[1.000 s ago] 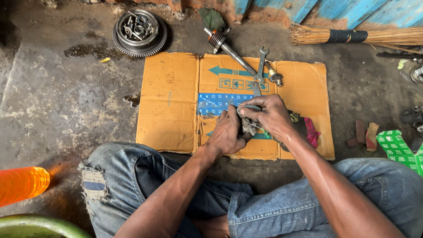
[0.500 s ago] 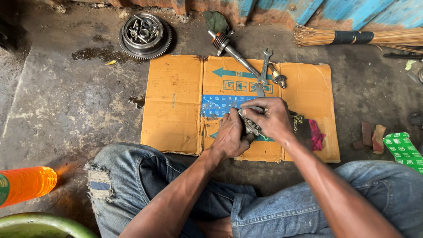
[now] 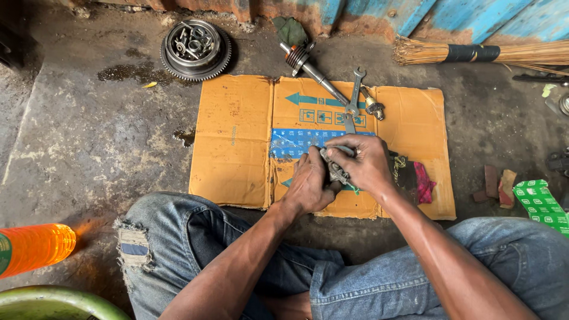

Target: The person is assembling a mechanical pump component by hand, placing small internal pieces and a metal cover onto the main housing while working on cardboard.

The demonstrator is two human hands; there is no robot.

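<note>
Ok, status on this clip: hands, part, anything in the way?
Left hand and right hand both clamped on small grey metal part. Held over cardboard sheet. Spanner lies beyond, clear.

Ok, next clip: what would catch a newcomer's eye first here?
Probably the two hands at centre, left hand and right hand, closed together around a small grey metal part over a flattened cardboard sheet on the concrete floor. Next, the round toothed gear housing filled with small parts at upper left, and the bright orange bottle at the lower left edge.
</note>
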